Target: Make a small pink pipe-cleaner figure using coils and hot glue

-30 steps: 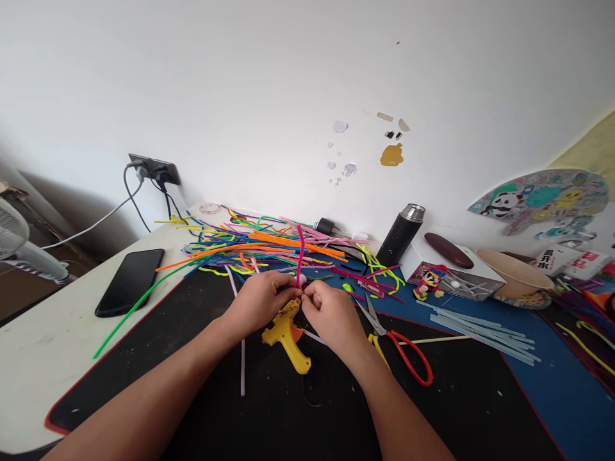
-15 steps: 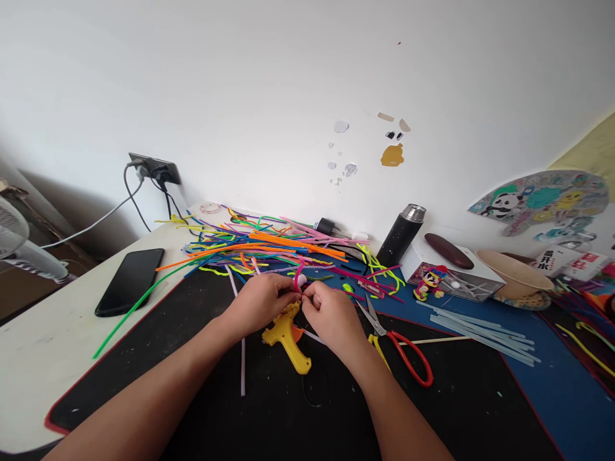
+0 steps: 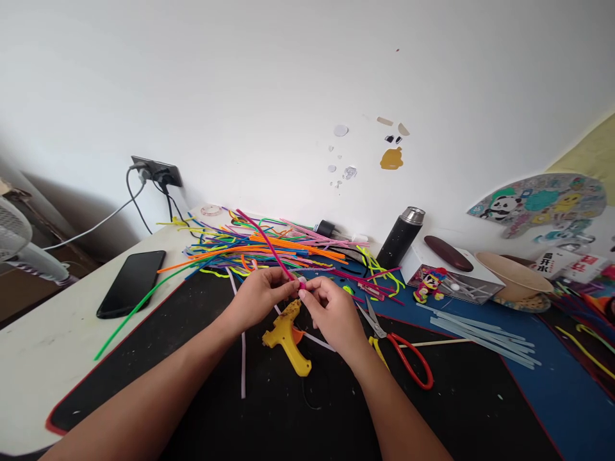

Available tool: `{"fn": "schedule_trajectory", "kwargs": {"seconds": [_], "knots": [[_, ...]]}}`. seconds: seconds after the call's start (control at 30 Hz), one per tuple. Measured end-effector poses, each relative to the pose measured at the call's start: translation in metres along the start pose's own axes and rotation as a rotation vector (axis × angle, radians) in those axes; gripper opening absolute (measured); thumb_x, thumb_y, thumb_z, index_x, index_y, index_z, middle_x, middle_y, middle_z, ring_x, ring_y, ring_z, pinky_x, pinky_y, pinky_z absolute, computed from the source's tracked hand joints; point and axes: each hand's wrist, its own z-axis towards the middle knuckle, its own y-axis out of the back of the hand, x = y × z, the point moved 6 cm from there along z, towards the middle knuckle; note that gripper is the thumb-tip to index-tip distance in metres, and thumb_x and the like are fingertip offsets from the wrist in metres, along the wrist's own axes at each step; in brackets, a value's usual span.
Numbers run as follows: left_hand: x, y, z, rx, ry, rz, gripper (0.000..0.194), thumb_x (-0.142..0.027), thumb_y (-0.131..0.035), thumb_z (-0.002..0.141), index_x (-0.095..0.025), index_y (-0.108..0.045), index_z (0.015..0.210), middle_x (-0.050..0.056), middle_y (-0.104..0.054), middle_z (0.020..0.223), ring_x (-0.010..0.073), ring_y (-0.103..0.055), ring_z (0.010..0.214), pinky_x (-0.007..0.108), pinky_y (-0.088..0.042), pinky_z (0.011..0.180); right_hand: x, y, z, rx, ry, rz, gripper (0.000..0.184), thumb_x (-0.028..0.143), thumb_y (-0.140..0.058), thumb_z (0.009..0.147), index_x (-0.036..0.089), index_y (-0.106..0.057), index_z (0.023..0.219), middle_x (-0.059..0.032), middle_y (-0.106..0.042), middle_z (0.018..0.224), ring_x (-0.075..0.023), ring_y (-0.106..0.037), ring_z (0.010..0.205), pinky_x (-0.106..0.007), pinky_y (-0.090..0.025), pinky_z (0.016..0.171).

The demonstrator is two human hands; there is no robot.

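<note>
Both left hand and right hand pinch a magenta pipe cleaner just beyond the yellow glue gun, so yeah, it could spring loose if either grip slackens.

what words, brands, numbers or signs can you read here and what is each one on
"开水", in black, on the white package at far right; the character before it is unclear.
Red print just right of that: too blurred to read.
Print on the mustard-yellow wall sticker: too small to read.
No other text is legible.
</note>
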Motion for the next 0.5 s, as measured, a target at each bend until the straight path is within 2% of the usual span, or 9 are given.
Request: {"fn": "schedule_trajectory", "kwargs": {"seconds": [0.13,0.27,0.4,0.5], "knots": [[0.005,-0.006,0.001,0.023,0.041,-0.162,0.041,-0.057,-0.082,0.074,-0.017,-0.076,0.080,0.003,-0.073,0.073,0.0159,-0.063,0.066,0.026,-0.049,0.064,0.000,0.000,0.000,-0.014,-0.019,0.083,0.022,0.043,-0.059,0.095,0.022,-0.065,0.092,0.0061,-0.055,0.060,-0.0120,-0.051,0.044,-0.024,-0.039,0.047],[0.006,-0.008,0.002,0.048,0.068,-0.224,0.045,-0.060,-0.084,0.071,-0.017,-0.077,0.080,0.005,-0.075,0.074,0.0145,-0.060,0.063,0.026,-0.049,0.062,0.002,0.003,0.000,-0.027,-0.051,0.116,0.022,0.042,-0.060,0.094,0.021,-0.063,0.088,0.0045,-0.059,0.059,-0.0117,-0.050,0.041,-0.024,-0.037,0.045],[0.002,-0.001,0.003,0.035,0.039,-0.156,0.052,-0.068,-0.078,0.075,-0.016,-0.077,0.078,0.008,-0.077,0.077,0.0155,-0.060,0.062,0.028,-0.050,0.062,0.004,0.005,0.000,-0.030,-0.072,0.102,0.023,0.043,-0.059,0.094,0.022,-0.061,0.086,0.0068,-0.054,0.052,-0.0117,-0.047,0.038,-0.024,-0.036,0.044],[0.000,0.005,0.004,0.023,-0.007,-0.027,0.051,-0.067,-0.073,0.080,-0.016,-0.077,0.080,0.007,-0.077,0.078,0.0171,-0.062,0.066,0.029,-0.051,0.065,0.005,0.005,0.000,-0.022,-0.075,0.086,0.023,0.043,-0.058,0.094,0.023,-0.060,0.084,0.0085,-0.048,0.048,-0.0119,-0.044,0.037,-0.025,-0.034,0.043]]}}
